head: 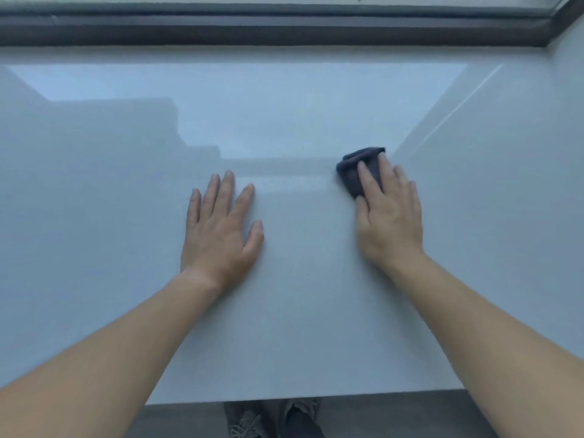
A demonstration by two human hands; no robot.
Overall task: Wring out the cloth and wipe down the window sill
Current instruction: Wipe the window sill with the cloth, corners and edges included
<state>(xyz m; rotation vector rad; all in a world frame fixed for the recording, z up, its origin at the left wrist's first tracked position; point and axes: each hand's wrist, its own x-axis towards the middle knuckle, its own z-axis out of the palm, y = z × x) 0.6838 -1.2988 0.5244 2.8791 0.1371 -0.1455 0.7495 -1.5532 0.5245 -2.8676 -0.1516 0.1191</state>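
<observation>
A small dark blue-grey cloth (354,172) lies bunched on the glossy white window sill (300,295), right of centre. My right hand (390,216) presses flat on the cloth, fingers spread over it, so most of the cloth is hidden under the palm and fingers. Flat on the bare sill left of it rests my left hand (221,229), fingers apart and nothing under it. Both forearms reach in from the bottom corners.
A dark window frame (284,30) runs along the far edge of the sill. A white side wall (505,153) rises just right of the cloth. The sill's front edge is near the bottom, with grey floor and my shoes (271,418) below it.
</observation>
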